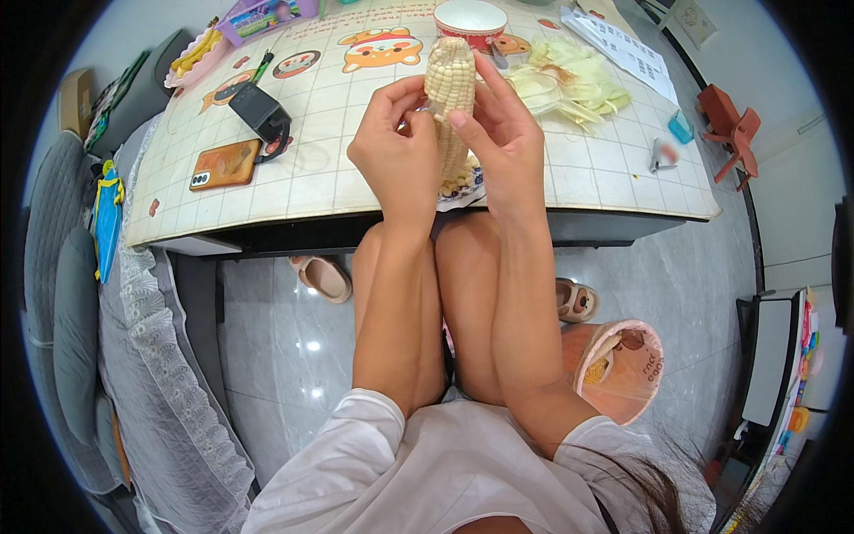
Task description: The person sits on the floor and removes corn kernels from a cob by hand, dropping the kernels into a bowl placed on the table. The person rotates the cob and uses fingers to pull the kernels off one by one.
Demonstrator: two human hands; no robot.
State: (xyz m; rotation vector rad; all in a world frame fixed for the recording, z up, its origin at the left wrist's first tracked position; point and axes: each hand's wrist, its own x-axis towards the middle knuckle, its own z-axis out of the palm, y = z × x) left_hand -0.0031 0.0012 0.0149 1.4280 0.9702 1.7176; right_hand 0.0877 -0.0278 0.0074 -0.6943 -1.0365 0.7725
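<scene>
An ear of pale corn (451, 77) stands roughly upright between my two hands, above the near edge of the table. My left hand (399, 137) grips its left side with curled fingers. On the other side my right hand (502, 127) steadies the cob, the thumb pressed on the kernels and the fingers behind it. A bare strip without kernels shows along the ear's left middle. Partly hidden below the corn is a blue-and-white patterned plate (472, 189) with loose kernels (460, 177) on it.
Corn husks (567, 80) lie to the right, near a red-and-white bowl (471, 23) and printed paper (620, 50). A phone (225, 165) and a black device (260, 113) rest on the left. Beside my right leg stands a pink trash bin (620, 374) on the floor.
</scene>
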